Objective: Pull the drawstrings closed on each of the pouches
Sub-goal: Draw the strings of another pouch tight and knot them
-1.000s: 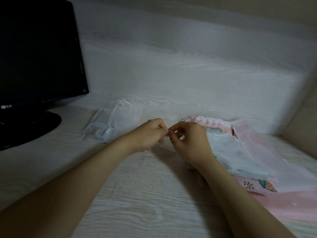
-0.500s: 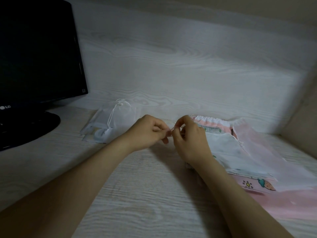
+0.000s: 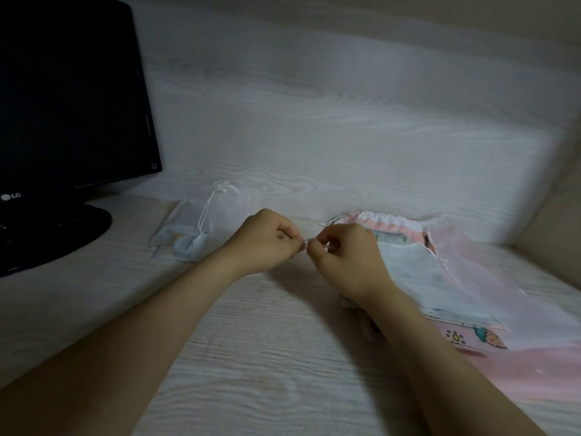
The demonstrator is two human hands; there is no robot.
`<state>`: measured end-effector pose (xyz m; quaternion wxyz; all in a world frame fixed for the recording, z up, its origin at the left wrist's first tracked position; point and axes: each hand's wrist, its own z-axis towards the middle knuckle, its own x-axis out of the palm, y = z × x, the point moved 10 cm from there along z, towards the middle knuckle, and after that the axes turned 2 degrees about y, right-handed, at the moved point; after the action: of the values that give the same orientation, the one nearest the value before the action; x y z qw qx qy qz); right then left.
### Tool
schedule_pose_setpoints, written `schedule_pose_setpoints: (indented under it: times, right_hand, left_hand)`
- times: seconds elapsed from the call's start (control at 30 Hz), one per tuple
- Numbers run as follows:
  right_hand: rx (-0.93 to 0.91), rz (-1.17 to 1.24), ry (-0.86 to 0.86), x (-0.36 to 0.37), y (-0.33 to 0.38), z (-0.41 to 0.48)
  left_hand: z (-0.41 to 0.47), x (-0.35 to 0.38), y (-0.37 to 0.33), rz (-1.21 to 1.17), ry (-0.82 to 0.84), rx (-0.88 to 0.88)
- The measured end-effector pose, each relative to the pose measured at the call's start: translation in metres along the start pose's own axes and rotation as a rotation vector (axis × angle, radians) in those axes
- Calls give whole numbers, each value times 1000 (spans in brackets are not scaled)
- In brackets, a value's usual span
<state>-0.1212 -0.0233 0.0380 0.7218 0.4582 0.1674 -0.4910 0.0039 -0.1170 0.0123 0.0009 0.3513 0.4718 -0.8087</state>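
Near the middle of the bench (image 3: 251, 372), the left hand (image 3: 267, 242) and right hand (image 3: 349, 262) meet almost knuckle to knuckle, each with its fingers curled together and thumb and forefinger pinched on a thin white drawstring (image 3: 304, 245) that spans the small gap between them. Its pouch (image 3: 348, 302) is mostly hidden under the right wrist, with only a pale scrap showing. Just right of that hand, a stack of pouches (image 3: 415, 272) in white, pink and a strawberry print spreads toward the right side wall (image 3: 559, 215), its far edge touching the back wall (image 3: 314, 121). Left of the hands, apart from them, a white pouch with its neck gathered (image 3: 220, 212) lies on some flat pieces by the back wall. Further left stands a black monitor (image 3: 63, 105), its round foot on the bench. Bare wood lies in front of the hands and between the forearms, down to the near edge of the view.
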Motion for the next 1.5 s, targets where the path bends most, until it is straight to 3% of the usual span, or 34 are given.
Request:
schedule_pose_setpoints:
  times: [0.3, 0.47, 0.63, 0.77, 0.83, 0.93, 1.0, 1.5]
  right_hand:
    - [293, 374, 58, 4, -31, 0]
    - [322, 402, 60, 5, -35, 0]
    - [376, 821, 68, 10, -32, -2]
    - [275, 1028, 7, 2, -32, 7]
    - [183, 863, -22, -6, -30, 9]
    - [17, 370, -100, -17, -15, 4]
    - [-93, 175, -111, -14, 1, -1]
    - [-299, -78, -115, -7, 18, 0]
  left_hand:
    - [-10, 7, -31, 183, 41, 204]
    - [-13, 8, -40, 256, 19, 291]
    - [-9, 2, -38, 230, -36, 258]
    - [-3, 4, -26, 85, 12, 188]
    - [-2, 4, -21, 47, 31, 144]
    - [-1, 3, -17, -67, 29, 110]
    - [0, 0, -16, -99, 8, 104]
    - [-3, 7, -11, -173, 93, -11]
